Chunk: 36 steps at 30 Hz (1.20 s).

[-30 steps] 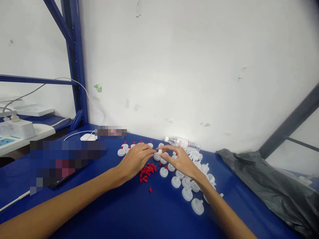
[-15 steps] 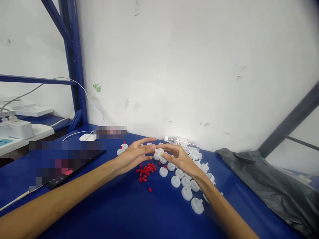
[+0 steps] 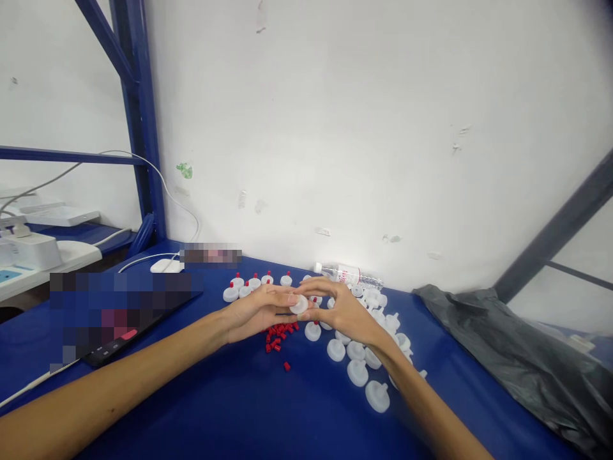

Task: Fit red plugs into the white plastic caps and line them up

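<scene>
Between my two hands is a white plastic nozzle cap (image 3: 299,305), its round face turned toward me. My left hand (image 3: 256,310) pinches it from the left, thumb above and fingers beneath. From the right, the thumb and fingertips of my right hand (image 3: 345,311) close on its other edge. Small red tips (image 3: 276,338) lie in a loose pile below my left hand, partly covered by it. Behind that hand stand several white caps with red tips on their spouts (image 3: 231,294). Many plain white caps (image 3: 357,372) spread beside and beneath my right forearm.
A clear plastic bottle (image 3: 349,275) lies by the wall. To the right a dark plastic sheet (image 3: 517,358) covers the blue table's edge. At left are a black device (image 3: 143,326), partly blurred out, a white charger (image 3: 166,265), cables and a blue metal frame (image 3: 147,121).
My left fingers opened, then closed around the cap. The cap has turned from spout-up to showing its round face, and both hands have come slightly lower and nearer.
</scene>
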### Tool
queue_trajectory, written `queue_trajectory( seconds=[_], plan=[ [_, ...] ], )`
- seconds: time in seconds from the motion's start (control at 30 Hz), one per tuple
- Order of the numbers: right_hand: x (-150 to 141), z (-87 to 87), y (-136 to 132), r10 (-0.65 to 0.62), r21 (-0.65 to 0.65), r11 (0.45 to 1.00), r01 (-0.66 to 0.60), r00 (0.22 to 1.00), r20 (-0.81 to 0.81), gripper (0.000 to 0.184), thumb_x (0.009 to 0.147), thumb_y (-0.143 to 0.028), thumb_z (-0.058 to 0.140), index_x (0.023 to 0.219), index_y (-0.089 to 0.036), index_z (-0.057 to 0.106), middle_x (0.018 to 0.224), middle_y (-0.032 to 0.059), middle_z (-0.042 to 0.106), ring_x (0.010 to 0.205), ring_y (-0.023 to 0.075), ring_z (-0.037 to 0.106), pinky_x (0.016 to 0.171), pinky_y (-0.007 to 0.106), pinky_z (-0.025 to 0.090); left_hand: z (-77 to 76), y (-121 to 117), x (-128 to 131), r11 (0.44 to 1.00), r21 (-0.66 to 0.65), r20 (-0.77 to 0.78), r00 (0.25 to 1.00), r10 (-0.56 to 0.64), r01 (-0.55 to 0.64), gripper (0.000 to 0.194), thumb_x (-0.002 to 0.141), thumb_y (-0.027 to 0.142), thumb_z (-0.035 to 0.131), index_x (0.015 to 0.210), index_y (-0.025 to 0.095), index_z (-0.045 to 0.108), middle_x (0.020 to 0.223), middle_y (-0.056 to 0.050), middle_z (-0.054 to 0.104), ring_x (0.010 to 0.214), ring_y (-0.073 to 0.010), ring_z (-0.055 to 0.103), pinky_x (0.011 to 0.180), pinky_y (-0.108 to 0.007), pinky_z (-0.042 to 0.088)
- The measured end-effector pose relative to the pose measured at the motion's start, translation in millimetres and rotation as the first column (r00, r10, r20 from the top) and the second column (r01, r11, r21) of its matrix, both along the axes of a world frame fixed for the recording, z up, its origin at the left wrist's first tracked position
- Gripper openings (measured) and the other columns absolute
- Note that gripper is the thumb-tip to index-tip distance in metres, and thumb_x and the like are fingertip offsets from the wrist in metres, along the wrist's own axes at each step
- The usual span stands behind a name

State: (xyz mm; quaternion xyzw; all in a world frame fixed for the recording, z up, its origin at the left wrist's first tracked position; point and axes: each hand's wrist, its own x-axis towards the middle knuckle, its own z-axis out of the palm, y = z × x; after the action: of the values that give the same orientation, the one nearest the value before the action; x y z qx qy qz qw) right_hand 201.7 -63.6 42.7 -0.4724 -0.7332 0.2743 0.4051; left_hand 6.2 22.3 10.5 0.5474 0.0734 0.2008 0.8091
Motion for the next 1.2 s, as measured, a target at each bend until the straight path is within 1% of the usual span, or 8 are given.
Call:
queue_trajectory(
  seconds=[0.33, 0.47, 0.6, 0.7, 0.8, 0.9, 1.0, 1.2],
  plan=[
    [-4.4, 0.2, -2.0, -0.026, 0.053, 0.998, 0.024, 0.999, 0.037, 0.034, 0.077, -0.027, 0.078, 0.111, -0.032, 0.073, 0.112, 0.0008, 0.068, 0.105, 0.0198, 0.064, 0.097, 0.038, 0.048, 7.4, -3.1, -0.8, 0.982, 0.145, -0.076, 0.988, 0.131, -0.119, 0.039, 0.080, 0.029, 0.078, 0.115, 0.011, 0.071, 0.106, -0.013, 0.075, 0.100, -0.0243, 0.071, 0.101, -0.041, 0.052],
    [-7.4, -1.3, -2.3, -0.055, 0.137, 0.990, 0.043, 0.995, 0.088, 0.017, 0.085, -0.032, 0.071, 0.101, -0.029, 0.073, 0.108, 0.0009, 0.071, 0.104, 0.0200, 0.064, 0.094, 0.037, 0.048, 8.4, -6.2, 1.3, 0.970, 0.187, -0.125, 0.975, 0.183, -0.158, 0.044, 0.077, 0.032, 0.081, 0.115, 0.011, 0.070, 0.102, -0.012, 0.075, 0.103, -0.0259, 0.070, 0.100, -0.041, 0.052],
    [-5.8, -2.4, 1.1, -0.155, 0.228, 0.965, 0.128, 0.982, 0.105, 0.011, 0.089, -0.036, 0.066, 0.093, -0.027, 0.072, 0.109, 0.0017, 0.072, 0.108, 0.0220, 0.063, 0.098, 0.039, 0.046, 10.5, -10.3, 5.2, 0.934, 0.245, -0.132, 0.945, 0.299, -0.261, 0.051, 0.083, 0.043, 0.074, 0.122, 0.013, 0.063, 0.107, -0.014, 0.074, 0.099, -0.0263, 0.072, 0.083, -0.035, 0.058],
    [5.4, -3.7, 6.5, -0.353, 0.332, 0.892, 0.306, 0.931, 0.089, 0.016, 0.089, -0.039, 0.064, 0.094, -0.026, 0.071, 0.109, 0.0043, 0.071, 0.103, 0.0227, 0.063, 0.093, 0.038, 0.047, 10.5, -9.4, 4.8, 0.822, 0.418, -0.084, 0.884, 0.459, -0.387, 0.052, 0.089, 0.052, 0.062, 0.125, 0.015, 0.060, 0.109, -0.014, 0.072, 0.090, -0.0250, 0.073, 0.065, -0.029, 0.056],
    [24.0, -9.1, 13.5, -0.583, 0.431, 0.772, 0.468, 0.791, 0.184, 0.017, 0.092, -0.037, 0.060, 0.096, -0.024, 0.070, 0.093, 0.0039, 0.071, 0.088, 0.0215, 0.065, 0.085, 0.037, 0.047, 8.1, -7.1, 2.1, 0.584, 0.677, 0.023, 0.806, 0.591, -0.448, 0.046, 0.096, 0.052, 0.048, 0.081, 0.016, 0.073, 0.105, -0.010, 0.072, 0.093, -0.0229, 0.070, 0.065, -0.027, 0.051],
    [41.8, -18.7, 20.5, -0.657, 0.452, 0.745, 0.490, 0.655, 0.373, 0.016, 0.093, -0.031, 0.057, 0.097, -0.024, 0.070, 0.085, 0.0022, 0.073, 0.085, 0.0223, 0.065, 0.086, 0.038, 0.045, 5.3, -5.8, 0.6, 0.415, 0.804, 0.076, 0.766, 0.638, -0.425, 0.064, 0.100, 0.041, 0.037, 0.046, 0.018, 0.064, 0.102, -0.007, 0.073, 0.100, -0.0211, 0.066, 0.078, -0.027, 0.050],
    [52.3, -29.1, 26.3, -0.641, 0.426, 0.766, 0.481, 0.611, 0.463, 0.015, 0.091, -0.025, 0.058, 0.096, -0.024, 0.072, 0.084, 0.0018, 0.075, 0.088, 0.0240, 0.066, 0.088, 0.038, 0.044, 3.8, -5.8, 0.5, 0.362, 0.840, 0.071, 0.744, 0.665, -0.404, 0.060, 0.095, 0.026, 0.036, 0.044, 0.020, 0.065, 0.102, -0.004, 0.074, 0.098, -0.0191, 0.066, 0.086, -0.028, 0.048],
    [57.1, -41.6, 31.8, -0.612, 0.397, 0.791, 0.466, 0.584, 0.533, 0.018, 0.090, -0.022, 0.057, 0.096, -0.023, 0.074, 0.086, 0.0039, 0.077, 0.093, 0.0248, 0.067, 0.093, 0.038, 0.043, 1.9, -8.3, 0.0, 0.422, 0.813, -0.001, 0.723, 0.691, -0.402, 0.042, 0.084, 0.019, 0.038, 0.055, 0.018, 0.068, 0.063, -0.003, 0.072, 0.066, -0.0172, 0.067, 0.075, -0.029, 0.049]
  ],
)
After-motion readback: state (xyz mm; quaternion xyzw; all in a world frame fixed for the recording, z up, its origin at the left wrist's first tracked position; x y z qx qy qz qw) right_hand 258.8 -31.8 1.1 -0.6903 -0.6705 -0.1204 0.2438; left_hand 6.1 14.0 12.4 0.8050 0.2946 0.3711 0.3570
